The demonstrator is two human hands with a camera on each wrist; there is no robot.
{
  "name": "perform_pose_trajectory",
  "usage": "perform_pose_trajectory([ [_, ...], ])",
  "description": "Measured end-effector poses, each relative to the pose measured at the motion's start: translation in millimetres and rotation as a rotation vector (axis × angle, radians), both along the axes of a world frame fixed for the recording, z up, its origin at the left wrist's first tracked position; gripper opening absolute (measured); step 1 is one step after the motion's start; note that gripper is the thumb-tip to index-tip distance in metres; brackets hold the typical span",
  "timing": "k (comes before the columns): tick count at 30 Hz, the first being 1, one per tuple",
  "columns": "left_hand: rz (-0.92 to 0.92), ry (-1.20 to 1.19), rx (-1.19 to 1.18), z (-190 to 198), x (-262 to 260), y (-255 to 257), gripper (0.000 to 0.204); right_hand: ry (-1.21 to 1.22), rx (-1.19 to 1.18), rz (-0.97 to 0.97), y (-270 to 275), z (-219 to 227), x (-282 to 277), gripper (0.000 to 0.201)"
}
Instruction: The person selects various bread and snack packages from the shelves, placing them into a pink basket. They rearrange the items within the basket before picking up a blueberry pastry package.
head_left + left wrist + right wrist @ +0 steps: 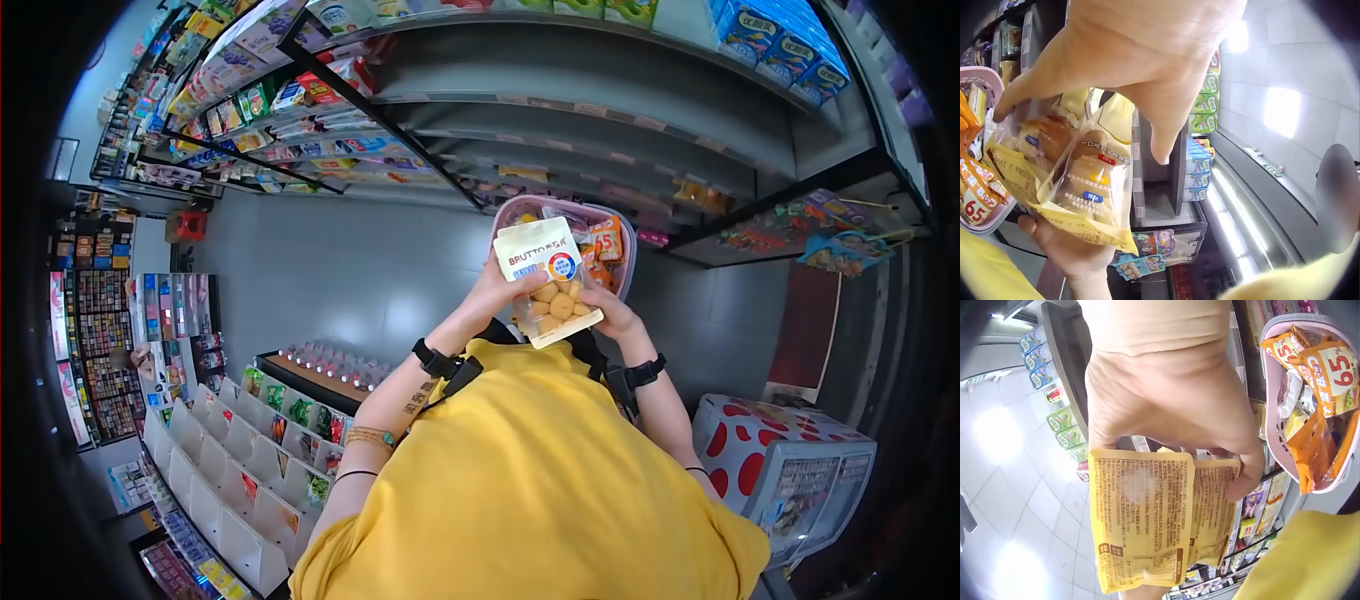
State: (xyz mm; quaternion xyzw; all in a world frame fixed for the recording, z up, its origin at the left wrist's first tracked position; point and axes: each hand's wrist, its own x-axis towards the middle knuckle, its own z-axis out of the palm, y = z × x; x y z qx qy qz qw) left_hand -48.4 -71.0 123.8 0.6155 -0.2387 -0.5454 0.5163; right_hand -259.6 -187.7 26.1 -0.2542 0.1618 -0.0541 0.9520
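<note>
Two clear-and-cream food packages are held together, one overlapping the other; the front package (548, 305) shows round brown pieces through its window. My left hand (500, 292) grips the left side, thumb across the front. On the lower right edge, my right hand (612, 315) holds on. The left wrist view shows the clear fronts of the packages (1094, 178) between my left hand (1135, 53) and right hand (1075, 253). Their printed yellow backs (1141, 519) hang below my right hand (1172, 394) in the right wrist view, where its fingers are partly hidden.
A pink basket (627, 250) with orange snack bags (606, 240) stands just beyond the packages. Ahead are grey store shelves (590, 75) with blue cartons (785, 50) at upper right. White bins (240, 480) stand lower left, a red-spotted freezer (745, 440) at right.
</note>
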Motion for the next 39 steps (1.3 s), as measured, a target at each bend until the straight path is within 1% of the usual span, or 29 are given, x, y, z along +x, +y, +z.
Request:
perform_pose_trajectory([
  [3,-0.035,0.043,0.026,-2.4,-10.6,-6.4,0.097,0.019,-0.022,-0.005,-10.4,-14.6,-6.0,0.084],
  [5,0.002,0.017,0.092,-32.7,-9.4,-1.3,0.102,0.025,0.003,-0.02,-13.8,-11.9,-9.2,0.084],
  [6,0.021,0.004,0.123,-37.3,-9.2,-2.1,0.105,-0.022,0.006,-0.051,-14.2,-12.7,-9.2,0.083],
  [9,-0.085,0.087,0.196,-41.7,-1.3,-10.3,0.103,0.028,0.006,-0.112,-14.8,-14.3,-8.0,0.082],
  [12,-0.222,0.277,0.043,-36.6,9.0,-26.6,0.099,0.117,-0.1,-0.128,-13.3,-11.6,2.2,0.081],
  [15,-0.301,0.322,0.074,-40.6,26.4,-36.4,0.093,0.238,-0.072,-0.143,-11.0,-15.0,19.2,0.079],
  [16,-0.28,0.338,0.17,-29.0,34.3,-39.3,0.091,0.256,-0.14,-0.142,-9.7,-10.6,25.5,0.077],
  [19,-0.33,0.359,0.244,-32.1,67.0,-47.8,0.092,0.402,-0.198,-0.092,-10.6,-9.5,45.4,0.07],
  [20,-0.328,0.341,0.237,-30.3,76.4,-49.3,0.088,0.405,-0.198,-0.134,-10.7,-16.0,53.2,0.068],
  [22,-0.38,0.392,0.207,-42.0,100.7,-56.2,0.085,0.412,-0.201,-0.213,-12.5,-25.1,72.0,0.066],
  [23,-0.401,0.415,0.189,-47.8,113.4,-60.1,0.083,0.417,-0.238,-0.214,-13.2,-27.0,78.8,0.065],
  [24,-0.402,0.405,0.188,-50.1,125.2,-62.4,0.079,0.42,-0.274,-0.215,-13.9,-20.9,89.2,0.064],
  [25,-0.409,0.408,0.195,-55.3,138.4,-64.5,0.079,0.423,-0.307,-0.215,-13.2,-17.0,99.5,0.063],
  [26,-0.416,0.41,0.203,-62.0,151.8,-67.6,0.079,0.383,-0.339,-0.202,-13.6,-16.0,108.0,0.068],
  [29,-0.441,0.462,0.184,-66.7,185.2,-78.8,0.078,0.43,-0.437,-0.227,-10.4,-14.7,137.2,0.076],
  [30,-0.453,0.461,0.173,-67.8,195.4,-83.9,0.079,0.4,-0.434,-0.252,-8.4,-4.5,148.4,0.081],
  [31,-0.467,0.458,0.16,-69.0,206.2,-90.5,0.08,0.386,-0.423,-0.299,-7.5,3.3,159.0,0.081],
  [32,-0.473,0.456,0.168,-75.9,217.3,-96.0,0.074,0.373,-0.412,-0.345,-6.2,9.9,168.2,0.081],
  [33,-0.475,0.459,0.178,-73.5,226.7,-103.4,0.072,0.36,-0.4,-0.389,-5.2,13.3,175.1,0.081],
  [35,-0.476,0.468,0.201,-68.1,241.5,-118.7,0.069,0.369,-0.37,-0.463,-2.9,7.6,182.6,0.074],
  [36,-0.483,0.504,0.124,-69.0,246.7,-126.8,0.064,0.382,-0.363,-0.491,-1.4,4.9,182.7,0.071],
  [39,-0.507,0.508,0.088,-67.2,262.6,-147.2,0.062,0.445,-0.323,-0.579,7.8,-0.4,178.2,0.065],
])
